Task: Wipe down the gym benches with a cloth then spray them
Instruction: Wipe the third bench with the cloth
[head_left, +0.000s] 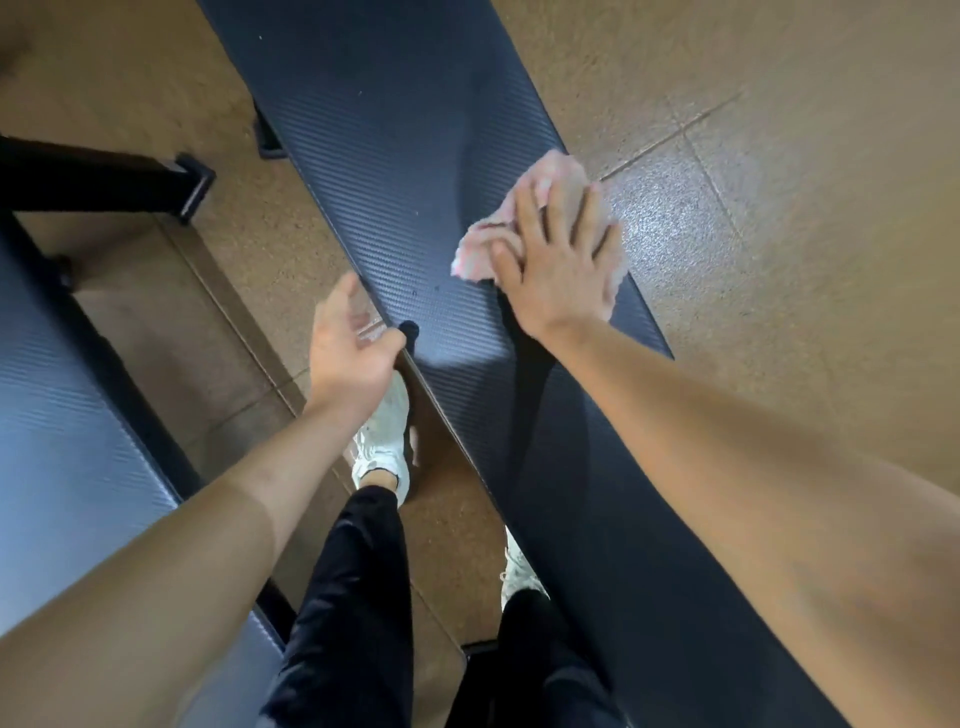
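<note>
A long black padded gym bench (395, 130) runs from the top centre down to the bottom right. My right hand (558, 260) lies flat with fingers spread on a pink cloth (540, 176), pressing it onto the bench's right edge. My left hand (348, 348) hovers at the bench's left edge, fingers apart and curled, thumb near the pad; it holds nothing that I can see. No spray bottle is in view.
A second black bench (67, 415) fills the left side, with a black metal frame foot (176, 187) above it. Brown speckled floor tiles (779, 156) surround the benches. My white shoes (384, 436) and black trousers stand in the gap between the benches.
</note>
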